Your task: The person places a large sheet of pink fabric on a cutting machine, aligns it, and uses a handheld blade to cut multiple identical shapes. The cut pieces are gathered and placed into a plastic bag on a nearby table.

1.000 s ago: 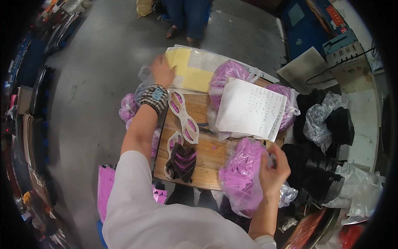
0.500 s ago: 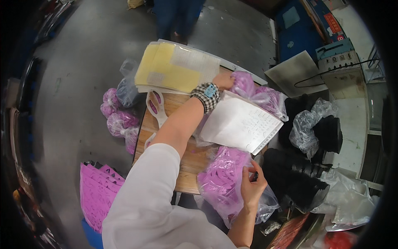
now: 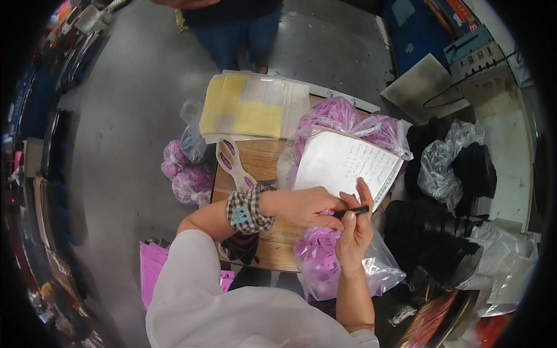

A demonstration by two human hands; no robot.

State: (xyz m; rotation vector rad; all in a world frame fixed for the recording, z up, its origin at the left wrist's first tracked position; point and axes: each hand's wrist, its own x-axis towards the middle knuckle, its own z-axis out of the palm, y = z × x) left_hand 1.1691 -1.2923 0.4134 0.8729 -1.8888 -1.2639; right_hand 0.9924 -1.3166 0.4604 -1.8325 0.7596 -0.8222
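In front of me a small black pen (image 3: 361, 210) sits pinched in the fingers of my right hand (image 3: 355, 240), which is closed. My left hand (image 3: 304, 206) reaches across from the left, its closed fingertips at the pen's other end. A checked scrunchie (image 3: 248, 212) circles my left wrist. Just beyond both hands lies an open notebook (image 3: 342, 162) with handwriting on its page. Below them, at the table's near edge, a clear plastic bag (image 3: 316, 255) of pink cut pieces is partly covered by my hands.
Yellow sheets (image 3: 223, 104) and large scissors (image 3: 232, 162) lie on the wooden table (image 3: 275, 243). More pink-filled bags (image 3: 331, 113) rest behind the notebook. Black rolls (image 3: 429, 243) crowd the right side. Tied bags (image 3: 188, 182) sit at left; a person (image 3: 238, 35) stands beyond.
My left hand has come back from the far pink bag to the pen at my right hand. My right hand has risen slightly. The person beyond shows more of the body.
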